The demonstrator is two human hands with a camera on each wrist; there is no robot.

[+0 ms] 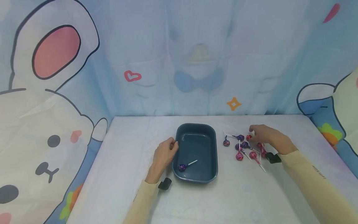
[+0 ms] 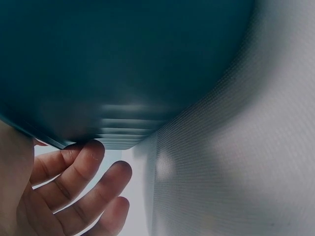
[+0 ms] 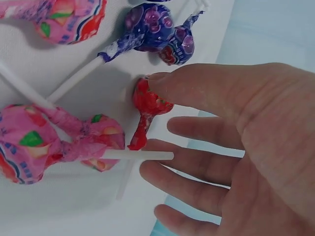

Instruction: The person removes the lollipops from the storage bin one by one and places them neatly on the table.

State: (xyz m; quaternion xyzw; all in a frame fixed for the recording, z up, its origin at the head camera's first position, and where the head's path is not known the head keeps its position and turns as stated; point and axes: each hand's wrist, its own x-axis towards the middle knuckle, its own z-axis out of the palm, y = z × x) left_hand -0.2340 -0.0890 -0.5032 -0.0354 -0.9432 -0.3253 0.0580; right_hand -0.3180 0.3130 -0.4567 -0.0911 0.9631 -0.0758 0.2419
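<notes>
A dark teal rectangular tray (image 1: pixel 197 144) sits mid-table, with one purple-wrapped lollipop (image 1: pixel 182 167) inside near its front left. My left hand (image 1: pixel 164 152) grips the tray's left rim; in the left wrist view, fingers (image 2: pixel 91 157) curl against the rim's outer side. On the right, my right hand (image 1: pixel 267 136) reaches over a loose group of lollipops. Its thumb touches a red-wrapped lollipop (image 3: pixel 150 101), while the other fingers stay apart and loosely bent beyond it. A pink lollipop (image 3: pixel 29 142) lies beside that one, its white stick near the fingers.
Purple lollipops (image 1: pixel 245 145) and pink lollipops (image 1: pixel 253 155) lie scattered, some overlapping, between the tray and my right wrist. One purple lollipop (image 1: pixel 226 142) is closest to the tray. A printed blue curtain (image 1: pixel 195 93) hangs behind the white table (image 1: pixel 126 149).
</notes>
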